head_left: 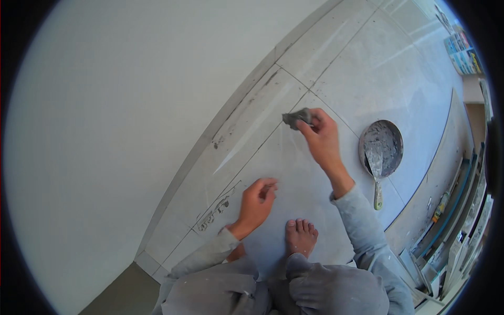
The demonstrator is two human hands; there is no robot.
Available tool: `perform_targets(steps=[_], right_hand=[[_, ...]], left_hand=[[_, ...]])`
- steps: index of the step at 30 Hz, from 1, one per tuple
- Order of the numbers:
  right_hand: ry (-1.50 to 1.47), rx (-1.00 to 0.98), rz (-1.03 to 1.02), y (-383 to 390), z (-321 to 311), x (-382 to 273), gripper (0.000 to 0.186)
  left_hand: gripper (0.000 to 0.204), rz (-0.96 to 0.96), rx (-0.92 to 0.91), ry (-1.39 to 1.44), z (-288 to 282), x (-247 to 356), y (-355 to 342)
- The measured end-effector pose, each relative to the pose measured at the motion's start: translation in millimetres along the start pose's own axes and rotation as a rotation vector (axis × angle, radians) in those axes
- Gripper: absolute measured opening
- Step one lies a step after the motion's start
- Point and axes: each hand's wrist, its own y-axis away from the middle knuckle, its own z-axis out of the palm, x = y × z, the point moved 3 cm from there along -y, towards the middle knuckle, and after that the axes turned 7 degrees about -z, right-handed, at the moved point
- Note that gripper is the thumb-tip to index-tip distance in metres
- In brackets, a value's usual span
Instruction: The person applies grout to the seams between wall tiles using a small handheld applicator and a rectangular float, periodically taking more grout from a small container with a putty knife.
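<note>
My right hand (pixel 321 134) pinches a small dark grey piece (pixel 297 118), soft and crumpled like a smeared rag; its exact kind is unclear. It is held over the pale floor tiles (pixel 294 157), close to a joint line. Lower down, my left hand (pixel 255 203) hangs over the tiles with its fingers loosely bent and apart, nothing seen in it. Beside the left hand, wet grey smears (pixel 215 212) lie along a tile joint. Right of my right hand stands a round pan (pixel 397 137) of grey paste, with a putty knife (pixel 378 194) resting in it, handle towards me.
A white wall (pixel 115 105) with a grey skirting strip (pixel 197 146) bounds the left side. My bare foot (pixel 301 237) is on the tiles. Boards and offcuts (pixel 446 252) are stacked at right, with a printed bucket (pixel 463 55) farther back.
</note>
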Motion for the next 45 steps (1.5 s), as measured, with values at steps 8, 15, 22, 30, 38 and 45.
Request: perform_targets(steps=[8,15,22,30,38,45], right_hand=[[0.526,-0.122,-0.288,-23.8,116.8,8.3,0.026],[0.642,-0.018,-0.410,0.4,163.1,10.4,0.031],[0.538,-0.247,-0.339,26.0,175.8,21.0,0.030],[0.727,-0.051,-0.356,-28.1,139.9,21.8,0.028],[0.580,-0.317,-0.345,29.9,181.0,22.3,0.025],[0.806,-0.012,-0.378,-37.2,138.3,21.0,0.022]], left_hand=[[0.020,-0.122,0.557,-0.045,-124.2,-64.4,111.5],[0.016,-0.215,0.864,-0.022,-157.6,-117.9,194.4],[0.016,-0.185,0.915,0.025,-165.6,-110.0,205.1],[0.010,0.275,0.993,-0.206,-200.7,-2.5,227.0],[0.025,0.664,1.351,-0.232,-255.1,124.6,316.2],[0.023,0.024,0.718,-0.763,-117.8,-69.0,182.2]])
